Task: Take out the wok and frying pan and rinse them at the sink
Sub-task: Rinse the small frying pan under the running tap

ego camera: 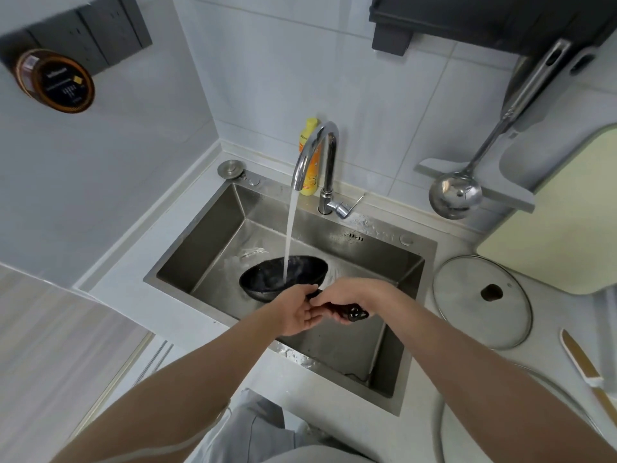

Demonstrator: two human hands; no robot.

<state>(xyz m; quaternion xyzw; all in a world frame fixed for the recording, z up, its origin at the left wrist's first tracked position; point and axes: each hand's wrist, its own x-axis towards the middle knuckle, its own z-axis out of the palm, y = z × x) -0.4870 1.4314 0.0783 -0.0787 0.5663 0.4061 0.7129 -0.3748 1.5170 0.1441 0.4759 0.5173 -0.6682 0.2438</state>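
A black pan [267,279] is held low inside the steel sink [213,225], tilted so its bowl faces me. Water runs from the chrome faucet [314,152] straight into the pan. My right hand [347,295] grips the pan's black handle [354,314], whose ring end sticks out past the fingers. My left hand [298,312] also closes around the handle, just beside the pan's rim. Whether this is the wok or the frying pan I cannot tell. No second pan is in sight.
A glass lid [460,295] lies on the counter right of the sink. A steel ladle [455,195] hangs at the wall, a pale cutting board [567,222] leans at the right. A yellow soap bottle [310,128] stands behind the faucet. A knife [582,362] rests at the right edge.
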